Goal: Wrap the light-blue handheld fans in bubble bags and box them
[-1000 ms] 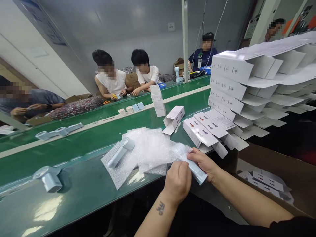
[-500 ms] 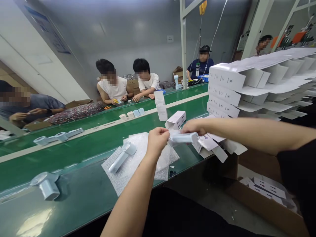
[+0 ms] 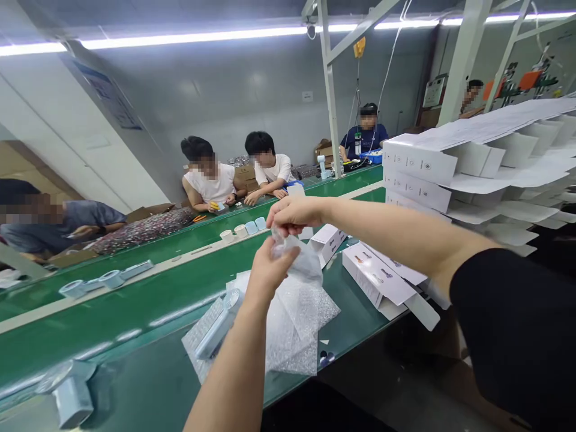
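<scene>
1. Far left, a pale blue fan (image 3: 69, 396) lies on the green bench (image 3: 148, 378)
2. A second fan (image 3: 215, 331) rests on bubble wrap (image 3: 290, 345)
3. The worker's left hand (image 3: 270, 264) pinches a clear bag (image 3: 306, 262)
4. The right hand (image 3: 292, 215), over by the boxes a moment ago, has swung left and grips the bag's gathered top just above
5. The bag sits right of the left hand, below the right; the handle seen earlier is hidden
6. Boxes (image 3: 378, 273) show printed fans; the stack's (image 3: 418, 165) lettering is too small to read
</scene>
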`<control>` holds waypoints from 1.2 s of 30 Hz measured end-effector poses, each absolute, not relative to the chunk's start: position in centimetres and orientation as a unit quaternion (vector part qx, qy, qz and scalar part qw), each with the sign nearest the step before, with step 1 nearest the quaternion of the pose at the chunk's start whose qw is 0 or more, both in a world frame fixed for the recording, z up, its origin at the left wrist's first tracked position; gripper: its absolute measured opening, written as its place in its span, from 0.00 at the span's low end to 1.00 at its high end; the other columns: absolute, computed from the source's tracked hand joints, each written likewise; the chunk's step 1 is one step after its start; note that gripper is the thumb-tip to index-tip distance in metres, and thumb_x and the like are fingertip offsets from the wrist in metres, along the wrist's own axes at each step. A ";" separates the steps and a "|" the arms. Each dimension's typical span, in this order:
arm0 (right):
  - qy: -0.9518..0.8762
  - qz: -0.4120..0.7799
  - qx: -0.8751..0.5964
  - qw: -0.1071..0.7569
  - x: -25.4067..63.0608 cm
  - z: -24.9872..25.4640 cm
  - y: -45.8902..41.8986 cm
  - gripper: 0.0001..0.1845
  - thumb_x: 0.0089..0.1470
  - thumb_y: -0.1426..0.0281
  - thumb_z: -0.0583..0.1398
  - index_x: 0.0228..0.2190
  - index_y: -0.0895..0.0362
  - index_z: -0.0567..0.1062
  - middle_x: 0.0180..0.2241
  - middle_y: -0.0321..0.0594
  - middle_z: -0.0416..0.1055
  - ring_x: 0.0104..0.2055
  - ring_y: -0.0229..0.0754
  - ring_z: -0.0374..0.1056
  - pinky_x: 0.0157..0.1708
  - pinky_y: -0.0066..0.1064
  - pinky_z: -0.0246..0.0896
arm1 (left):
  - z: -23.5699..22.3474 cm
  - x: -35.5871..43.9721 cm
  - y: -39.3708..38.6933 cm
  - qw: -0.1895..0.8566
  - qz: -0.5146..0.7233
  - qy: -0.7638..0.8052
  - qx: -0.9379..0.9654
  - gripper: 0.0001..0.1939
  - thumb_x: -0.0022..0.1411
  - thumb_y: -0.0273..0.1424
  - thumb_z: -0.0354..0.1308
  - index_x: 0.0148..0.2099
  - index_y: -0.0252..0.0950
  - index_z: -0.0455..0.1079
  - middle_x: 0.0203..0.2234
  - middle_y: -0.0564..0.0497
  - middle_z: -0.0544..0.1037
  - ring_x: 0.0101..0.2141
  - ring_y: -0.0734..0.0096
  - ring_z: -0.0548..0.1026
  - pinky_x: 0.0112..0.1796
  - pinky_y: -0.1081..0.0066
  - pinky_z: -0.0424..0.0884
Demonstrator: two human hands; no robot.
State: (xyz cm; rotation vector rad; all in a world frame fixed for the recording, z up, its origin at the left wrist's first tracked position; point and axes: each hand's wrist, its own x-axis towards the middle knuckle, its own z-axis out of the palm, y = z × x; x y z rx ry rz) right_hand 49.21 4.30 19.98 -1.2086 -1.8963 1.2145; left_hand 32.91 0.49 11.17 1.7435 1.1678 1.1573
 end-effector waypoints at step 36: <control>-0.698 0.363 -0.556 0.268 47.7 12.5 10.6 0.02 0.41 0.77 0.61 0.23 0.59 0.73 0.19 0.33 0.69 0.20 0.34 0.67 0.23 0.24 0.67 | 22.2 32.1 7.2 -0.010 0.039 0.502 0.864 0.13 0.46 0.21 0.54 0.34 0.37 0.73 0.29 0.48 0.77 0.33 0.62 0.75 0.35 0.70 0.67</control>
